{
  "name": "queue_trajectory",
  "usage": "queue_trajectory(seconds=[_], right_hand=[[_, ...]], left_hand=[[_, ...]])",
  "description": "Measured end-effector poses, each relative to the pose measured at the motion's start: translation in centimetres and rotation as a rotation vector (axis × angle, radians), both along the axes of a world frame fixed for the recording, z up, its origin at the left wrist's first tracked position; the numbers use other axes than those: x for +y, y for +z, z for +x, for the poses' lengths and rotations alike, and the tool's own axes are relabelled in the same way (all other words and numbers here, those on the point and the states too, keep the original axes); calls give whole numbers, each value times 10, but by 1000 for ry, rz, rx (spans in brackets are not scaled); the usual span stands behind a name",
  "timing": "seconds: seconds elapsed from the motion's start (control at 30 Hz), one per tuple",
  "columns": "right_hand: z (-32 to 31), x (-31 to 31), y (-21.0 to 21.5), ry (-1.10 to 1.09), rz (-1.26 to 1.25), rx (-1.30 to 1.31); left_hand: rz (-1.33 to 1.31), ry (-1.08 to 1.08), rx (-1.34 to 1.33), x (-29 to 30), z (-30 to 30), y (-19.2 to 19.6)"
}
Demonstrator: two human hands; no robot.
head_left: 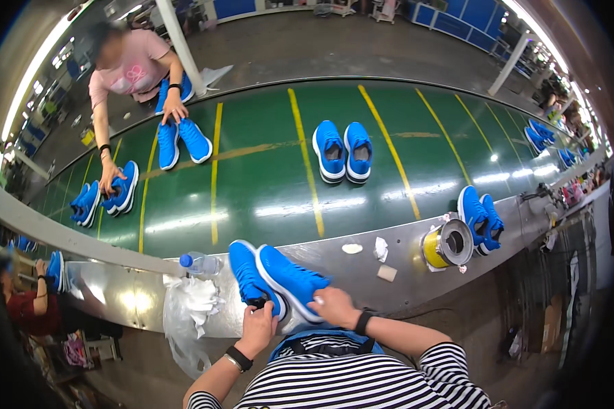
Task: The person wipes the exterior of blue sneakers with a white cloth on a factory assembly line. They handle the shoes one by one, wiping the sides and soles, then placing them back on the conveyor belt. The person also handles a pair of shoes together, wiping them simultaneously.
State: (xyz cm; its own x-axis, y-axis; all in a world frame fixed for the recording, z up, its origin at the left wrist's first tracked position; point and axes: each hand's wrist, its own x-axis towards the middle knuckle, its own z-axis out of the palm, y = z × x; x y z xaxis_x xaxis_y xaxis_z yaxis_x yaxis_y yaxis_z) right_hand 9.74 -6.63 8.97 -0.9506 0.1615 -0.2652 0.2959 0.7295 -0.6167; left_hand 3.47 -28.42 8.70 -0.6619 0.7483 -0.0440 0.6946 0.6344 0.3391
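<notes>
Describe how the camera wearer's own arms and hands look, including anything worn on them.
The left hand and right hand are ungloved. Black-and-white striped sleeves end above bare forearms. Each wrist wears a black band; the left also has a thin, pale bracelet.

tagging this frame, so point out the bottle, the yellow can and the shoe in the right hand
bottle (pixel 205 264): head view, on its clear side
yellow can (pixel 432 249): head view, on its yellow outer wall
shoe (pixel 288 271) in the right hand (pixel 335 308): head view, on its blue upper
</notes>
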Motion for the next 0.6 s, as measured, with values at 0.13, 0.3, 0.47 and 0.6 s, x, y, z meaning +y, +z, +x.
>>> queue_trajectory(seconds=[0.13, 0.3, 0.47, 0.6], right_hand=[[-23, -50, -4, 128, -80, -83], [-24, -51, -14, 226, -206, -39], [-2, 11, 28, -4, -506, 161], [12, 78, 35, -111, -624, 76]], left_hand=[[-26, 5, -75, 6, 0, 2], [221, 89, -255, 5, 11, 4], [-168, 24, -419, 28, 28, 19], [4, 151, -340, 71, 37, 15]])
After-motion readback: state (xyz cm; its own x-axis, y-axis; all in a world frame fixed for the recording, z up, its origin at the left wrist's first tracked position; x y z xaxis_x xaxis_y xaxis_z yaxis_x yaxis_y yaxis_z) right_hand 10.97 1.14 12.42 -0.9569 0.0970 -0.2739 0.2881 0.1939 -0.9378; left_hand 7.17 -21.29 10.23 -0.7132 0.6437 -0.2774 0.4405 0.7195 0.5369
